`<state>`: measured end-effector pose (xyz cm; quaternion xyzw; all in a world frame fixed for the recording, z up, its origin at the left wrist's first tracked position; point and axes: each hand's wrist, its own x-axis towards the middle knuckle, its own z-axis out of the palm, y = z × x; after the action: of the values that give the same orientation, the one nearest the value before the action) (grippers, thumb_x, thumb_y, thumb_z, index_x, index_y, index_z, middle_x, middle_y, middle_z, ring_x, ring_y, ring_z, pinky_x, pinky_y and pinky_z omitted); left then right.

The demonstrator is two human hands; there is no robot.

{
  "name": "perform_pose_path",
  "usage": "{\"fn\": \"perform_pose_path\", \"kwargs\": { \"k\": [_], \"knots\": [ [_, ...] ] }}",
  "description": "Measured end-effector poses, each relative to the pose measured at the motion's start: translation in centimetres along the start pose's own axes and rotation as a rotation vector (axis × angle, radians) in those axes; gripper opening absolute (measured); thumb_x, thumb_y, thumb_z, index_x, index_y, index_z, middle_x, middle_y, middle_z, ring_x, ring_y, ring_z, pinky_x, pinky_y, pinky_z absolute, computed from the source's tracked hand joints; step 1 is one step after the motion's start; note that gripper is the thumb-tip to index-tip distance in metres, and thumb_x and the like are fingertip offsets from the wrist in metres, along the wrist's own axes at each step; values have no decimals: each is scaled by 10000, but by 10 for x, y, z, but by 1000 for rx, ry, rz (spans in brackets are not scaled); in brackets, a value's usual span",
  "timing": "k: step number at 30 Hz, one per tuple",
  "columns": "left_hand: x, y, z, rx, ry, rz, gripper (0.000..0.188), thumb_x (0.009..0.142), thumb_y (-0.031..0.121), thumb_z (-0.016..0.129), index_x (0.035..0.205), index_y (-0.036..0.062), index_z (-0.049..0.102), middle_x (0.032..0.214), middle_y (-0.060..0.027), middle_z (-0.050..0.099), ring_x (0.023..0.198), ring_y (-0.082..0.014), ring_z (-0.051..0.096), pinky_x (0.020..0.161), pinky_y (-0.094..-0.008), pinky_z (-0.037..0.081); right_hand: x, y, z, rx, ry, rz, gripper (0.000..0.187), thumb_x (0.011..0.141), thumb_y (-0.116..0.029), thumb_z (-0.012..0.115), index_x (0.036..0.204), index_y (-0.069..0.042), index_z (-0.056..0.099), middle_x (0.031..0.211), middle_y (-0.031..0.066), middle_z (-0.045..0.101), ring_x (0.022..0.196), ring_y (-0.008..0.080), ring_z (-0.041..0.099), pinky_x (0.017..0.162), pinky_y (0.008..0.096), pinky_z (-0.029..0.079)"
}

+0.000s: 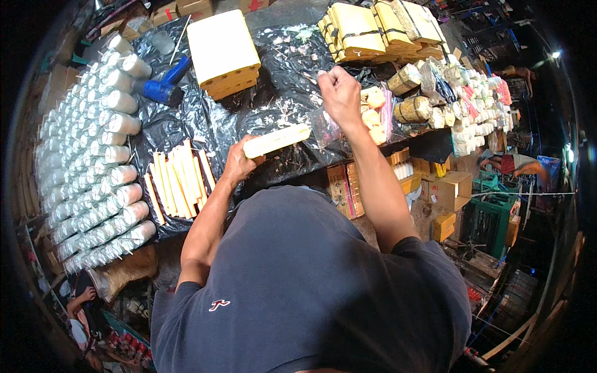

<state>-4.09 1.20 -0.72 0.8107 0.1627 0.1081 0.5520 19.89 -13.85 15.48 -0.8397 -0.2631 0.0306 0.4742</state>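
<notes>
My left hand [239,163] is closed round one end of a pale yellow, bar-shaped piece [277,140], held level above the near edge of the table. The bar's other end points right. My right hand [339,94] is raised over the table with its fingers curled together; anything pinched in them is too small to make out. Beside its wrist lie several yellowish, rounded pieces [373,115] on pink and clear plastic. To the left of my left hand is a row of thin orange candles [179,181].
Black plastic sheeting [280,74] with pale scraps covers the table. White cylindrical candles [118,102] fill the left side. A blue tool [160,92] lies beside a stack of yellow slabs [224,46]. Strapped yellow bundles [354,31] stand far right; cardboard boxes [451,189] are below.
</notes>
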Motion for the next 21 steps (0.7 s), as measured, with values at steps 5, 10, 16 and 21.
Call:
{"fn": "perform_pose_path", "kwargs": {
  "k": [5,10,16,21],
  "knots": [
    [-11,29,2,11,-6,-119,721,780,226,904,1386,-13,594,1409,-225,633,1295,-315,630,1078,-411,498,18,133,22,-345,-130,313,526,1014,-491,668,1139,18,713,974,155,764,899,209,711,836,372,552],
    [-40,34,29,-749,283,-596,890,997,421,714,1614,-50,278,1495,-192,538,1346,-260,541,1135,-366,413,-76,121,47,576,-583,579,593,1112,-517,463,1327,-3,668,1324,122,696,1291,223,596,1102,392,447],
    [-22,43,37,-520,328,-469,825,979,312,742,1537,-144,339,1307,-208,663,1208,-227,633,1071,-322,467,-142,119,64,944,-414,623,635,1144,-495,363,1445,24,570,1473,152,587,1401,228,506,1226,382,326],
    [12,56,20,-309,290,-453,723,997,331,732,1461,-151,459,1210,-171,717,1123,-197,655,1015,-312,490,-129,127,60,917,-475,606,743,1124,-578,363,1525,34,488,1566,180,507,1475,255,435,1253,376,284]
  ]
}}
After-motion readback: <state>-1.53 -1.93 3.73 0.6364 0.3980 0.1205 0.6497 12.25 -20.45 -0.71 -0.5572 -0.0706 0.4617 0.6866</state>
